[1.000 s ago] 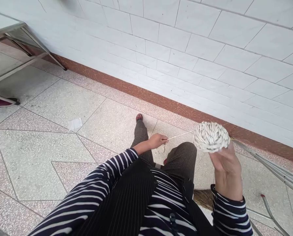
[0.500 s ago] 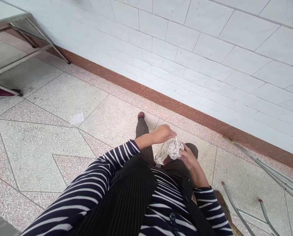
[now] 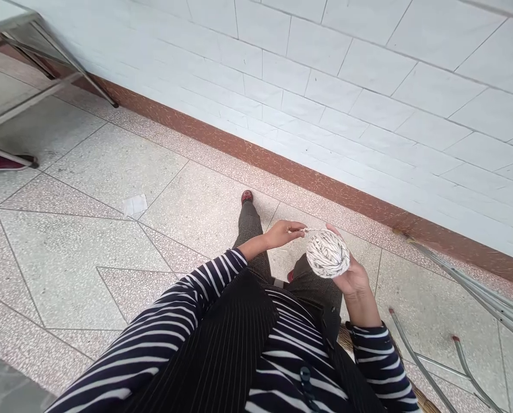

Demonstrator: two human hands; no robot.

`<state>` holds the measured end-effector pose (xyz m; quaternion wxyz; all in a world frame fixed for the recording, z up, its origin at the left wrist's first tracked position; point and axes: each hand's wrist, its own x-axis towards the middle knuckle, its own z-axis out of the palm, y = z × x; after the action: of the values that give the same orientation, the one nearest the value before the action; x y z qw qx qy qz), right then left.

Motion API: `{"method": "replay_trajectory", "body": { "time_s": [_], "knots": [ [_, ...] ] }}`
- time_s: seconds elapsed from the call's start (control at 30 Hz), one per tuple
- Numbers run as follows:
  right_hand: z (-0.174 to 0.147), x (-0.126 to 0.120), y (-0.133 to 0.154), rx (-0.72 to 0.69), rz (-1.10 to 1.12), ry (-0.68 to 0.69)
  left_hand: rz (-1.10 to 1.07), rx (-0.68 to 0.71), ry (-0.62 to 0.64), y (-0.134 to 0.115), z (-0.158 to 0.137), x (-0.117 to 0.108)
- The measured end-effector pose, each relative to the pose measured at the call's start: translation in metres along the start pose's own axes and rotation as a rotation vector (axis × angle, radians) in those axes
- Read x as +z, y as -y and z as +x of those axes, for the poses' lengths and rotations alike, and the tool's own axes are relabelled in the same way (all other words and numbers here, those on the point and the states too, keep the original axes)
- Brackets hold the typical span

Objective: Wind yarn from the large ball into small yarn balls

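Note:
A ball of off-white yarn, wound thick and flecked with darker strands, rests in my right hand. The fingers of that hand curl around its right side and underneath, partly hidden behind it. My left hand is to the left of the ball, with thumb and fingers pinched on a yarn strand. This strand runs short and nearly level from the fingertips to the top of the ball.
A metal-legged table stands at the upper left by the tiled wall. White paper lies on the terrazzo floor. Metal poles lean at the right, near a tubular metal frame. Broom straw shows beside my right sleeve.
The yarn ball has moved right with my right hand and turned, showing a broader side. My left hand has stayed about level, and the strand now stretches sideways between the hands.

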<state>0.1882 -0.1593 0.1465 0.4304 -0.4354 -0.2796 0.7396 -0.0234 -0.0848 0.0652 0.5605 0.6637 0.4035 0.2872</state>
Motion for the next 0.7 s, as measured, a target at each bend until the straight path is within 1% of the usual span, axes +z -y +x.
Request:
{"method": "replay_trajectory", "body": {
  "time_s": [0.1,0.17,0.27,0.37,0.47,0.6,0.63,0.7],
  "knots": [
    [0.0,0.003,0.004,0.016,0.009,-0.056,0.044,-0.022,-0.037,0.003,0.001,-0.001],
    [-0.001,0.005,0.009,0.04,0.047,-0.096,0.098,-0.036,-0.042,0.009,0.001,-0.002],
    [-0.003,0.007,0.018,0.052,0.101,-0.152,0.161,-0.061,-0.034,0.027,0.003,0.0],
    [-0.004,0.009,0.022,0.051,0.106,-0.163,0.213,-0.079,-0.01,0.05,0.007,0.006],
    [-0.008,0.011,0.024,0.044,0.07,-0.166,0.294,-0.116,0.037,0.069,0.011,0.015],
    [-0.017,0.012,0.024,0.006,-0.039,-0.175,0.309,-0.24,0.1,0.084,0.015,0.035],
    [-0.02,0.012,0.023,-0.008,-0.064,-0.176,0.293,-0.252,0.113,0.085,0.015,0.04],
    [-0.025,0.012,0.023,-0.034,-0.089,-0.175,0.27,-0.219,0.139,0.087,0.016,0.051]
  ]
}}
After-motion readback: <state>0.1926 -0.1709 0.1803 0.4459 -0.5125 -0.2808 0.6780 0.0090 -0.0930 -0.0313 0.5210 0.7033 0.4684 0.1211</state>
